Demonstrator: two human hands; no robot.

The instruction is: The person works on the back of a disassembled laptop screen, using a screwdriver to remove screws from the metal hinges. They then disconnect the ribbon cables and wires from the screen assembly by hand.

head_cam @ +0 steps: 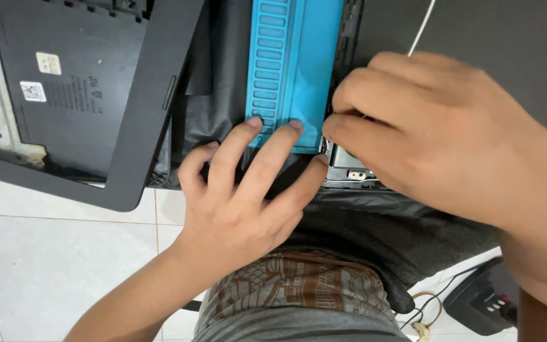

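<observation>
Left hand (242, 196): open, fingers spread flat on ribbed blue rubber mat (292, 69), pinning it. Right hand (425, 133): fingertips pinched closed over small metal laptop part (348, 166), steadying fine work; object gripped unclear.

Even, soft indoor light, with motion blur on one side.

We are seeing the right hand (438, 136) smearing with blur while the left hand (242, 190) is staying sharp; pale floor tiles (45, 253) are glowing brightly, and soft shadows are gathering beneath the fingers.
</observation>
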